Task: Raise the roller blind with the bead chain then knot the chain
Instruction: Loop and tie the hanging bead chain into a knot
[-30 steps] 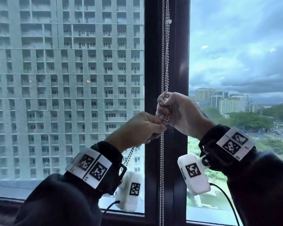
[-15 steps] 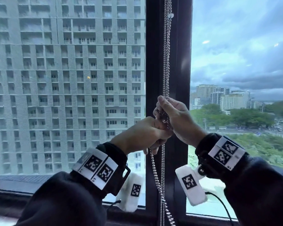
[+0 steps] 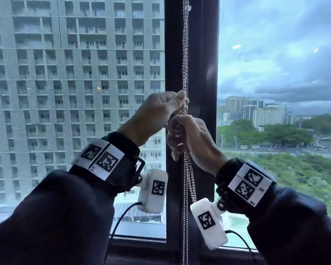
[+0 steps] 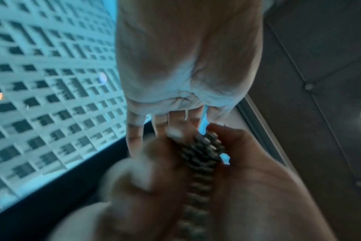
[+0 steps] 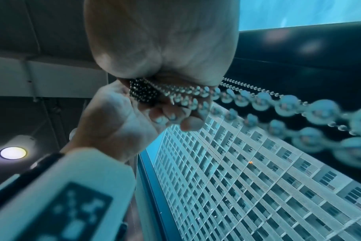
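Head view, both hands (stacked) gripping bead chain (image 3: 185, 60)

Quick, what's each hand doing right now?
Left hand: pinching the chain.
Right hand: gripping bunched chain below it.

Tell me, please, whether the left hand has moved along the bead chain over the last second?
Yes. The left hand has gone up the bead chain: against the dark window mullion it was below the right hand and now grips above it.
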`<state>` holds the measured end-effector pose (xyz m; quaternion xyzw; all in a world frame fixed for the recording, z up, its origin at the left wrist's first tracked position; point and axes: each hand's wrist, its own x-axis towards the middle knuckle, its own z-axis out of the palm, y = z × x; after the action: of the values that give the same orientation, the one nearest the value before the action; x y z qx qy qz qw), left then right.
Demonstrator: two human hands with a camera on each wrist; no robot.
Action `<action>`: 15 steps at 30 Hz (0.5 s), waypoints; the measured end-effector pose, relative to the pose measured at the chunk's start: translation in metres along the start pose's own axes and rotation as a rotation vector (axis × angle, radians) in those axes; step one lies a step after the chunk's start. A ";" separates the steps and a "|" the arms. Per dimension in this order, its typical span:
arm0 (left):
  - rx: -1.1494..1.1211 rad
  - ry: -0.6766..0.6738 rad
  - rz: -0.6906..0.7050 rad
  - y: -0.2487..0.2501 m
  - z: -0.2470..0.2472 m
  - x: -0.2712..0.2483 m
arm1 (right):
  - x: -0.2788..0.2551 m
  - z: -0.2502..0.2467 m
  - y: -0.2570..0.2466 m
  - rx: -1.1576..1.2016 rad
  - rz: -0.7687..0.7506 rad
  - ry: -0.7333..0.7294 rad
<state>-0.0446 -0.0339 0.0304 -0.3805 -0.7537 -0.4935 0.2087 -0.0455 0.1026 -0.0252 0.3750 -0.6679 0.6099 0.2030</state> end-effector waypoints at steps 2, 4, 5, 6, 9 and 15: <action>-0.064 0.014 0.039 0.010 0.004 0.006 | 0.002 -0.001 -0.006 -0.084 0.006 -0.062; -0.063 0.024 0.077 0.018 0.003 0.007 | 0.005 -0.007 -0.013 -0.111 -0.006 -0.051; -0.051 0.021 0.094 0.020 0.002 0.008 | 0.006 -0.010 -0.018 -0.079 -0.013 -0.020; -0.036 0.017 0.109 0.021 0.000 0.007 | 0.007 -0.012 -0.022 -0.030 -0.019 0.017; -0.049 0.046 0.100 0.021 0.001 0.008 | 0.008 -0.010 -0.024 0.072 -0.021 0.049; -0.101 0.107 0.032 0.014 0.011 0.010 | -0.005 0.010 0.002 0.046 -0.085 0.169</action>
<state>-0.0392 -0.0175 0.0412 -0.3755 -0.7096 -0.5471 0.2368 -0.0417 0.0947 -0.0315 0.3548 -0.6177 0.6455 0.2756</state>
